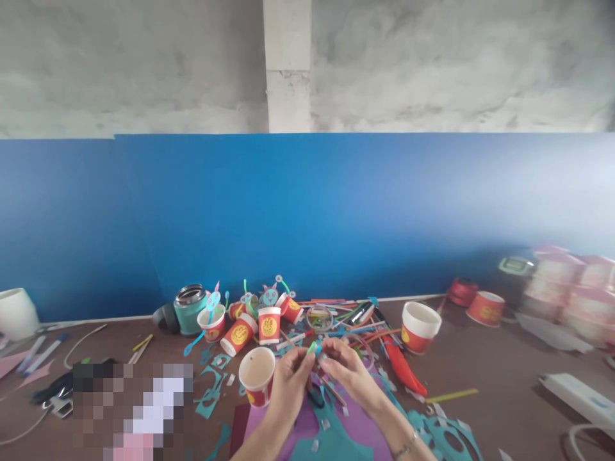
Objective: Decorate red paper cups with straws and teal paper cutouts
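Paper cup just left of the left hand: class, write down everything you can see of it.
The cup looks like paper, with a white rim, a pale inside bearing a small dark speck, and a red outer wall with some yellow at lower left. It stands upright, open mouth visible, near the upper left of the purple sheet. The left hand is to its right; whether they touch is unclear.

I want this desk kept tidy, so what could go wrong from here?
The upright paper cup close beside the left hand might tip if that hand swings sideways. The tiny green and blue piece at the fingertips of that hand and the right hand could slip and get lost among the teal scraps. The teal flask stands open; if it holds liquid, a bump might spill it.
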A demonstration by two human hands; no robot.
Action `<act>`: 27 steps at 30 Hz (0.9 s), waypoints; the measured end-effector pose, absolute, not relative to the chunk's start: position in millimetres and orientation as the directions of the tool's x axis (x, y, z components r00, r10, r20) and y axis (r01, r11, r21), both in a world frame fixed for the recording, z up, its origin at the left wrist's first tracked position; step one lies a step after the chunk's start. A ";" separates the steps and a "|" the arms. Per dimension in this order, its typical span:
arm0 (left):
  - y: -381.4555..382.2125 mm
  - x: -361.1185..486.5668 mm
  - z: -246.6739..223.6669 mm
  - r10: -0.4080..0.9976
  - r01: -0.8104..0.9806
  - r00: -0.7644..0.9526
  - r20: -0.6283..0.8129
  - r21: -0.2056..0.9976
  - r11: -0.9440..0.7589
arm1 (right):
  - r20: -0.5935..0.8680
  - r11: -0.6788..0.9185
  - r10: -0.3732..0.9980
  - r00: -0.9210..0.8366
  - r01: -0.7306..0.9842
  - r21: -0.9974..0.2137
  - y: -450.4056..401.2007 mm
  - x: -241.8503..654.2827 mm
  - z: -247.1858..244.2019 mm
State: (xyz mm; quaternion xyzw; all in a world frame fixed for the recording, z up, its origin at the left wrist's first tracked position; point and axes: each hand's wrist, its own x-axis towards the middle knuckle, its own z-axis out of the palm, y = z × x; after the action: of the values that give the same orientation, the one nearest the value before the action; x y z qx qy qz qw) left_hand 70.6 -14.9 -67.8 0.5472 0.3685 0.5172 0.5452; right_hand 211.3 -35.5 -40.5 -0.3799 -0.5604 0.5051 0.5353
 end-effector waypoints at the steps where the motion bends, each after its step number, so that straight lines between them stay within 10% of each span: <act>1: -14.9 70.7 -67.9 0.967 -0.175 0.198 0.160 0.976 -0.126 | 0.223 0.209 0.965 -0.139 -0.109 -0.972 -35.4 211.1 -40.2; 27: -20.8 71.3 -58.7 0.909 -0.305 0.417 -0.019 0.939 0.159 | 0.226 0.226 0.969 -0.094 -0.011 -0.974 -39.2 206.4 -34.5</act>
State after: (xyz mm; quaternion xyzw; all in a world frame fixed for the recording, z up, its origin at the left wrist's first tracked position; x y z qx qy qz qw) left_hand 71.3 -20.8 -58.7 0.4781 0.3157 0.4380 0.6928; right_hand 206.4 -39.2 -34.5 -0.4154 -0.5770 0.4628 0.5294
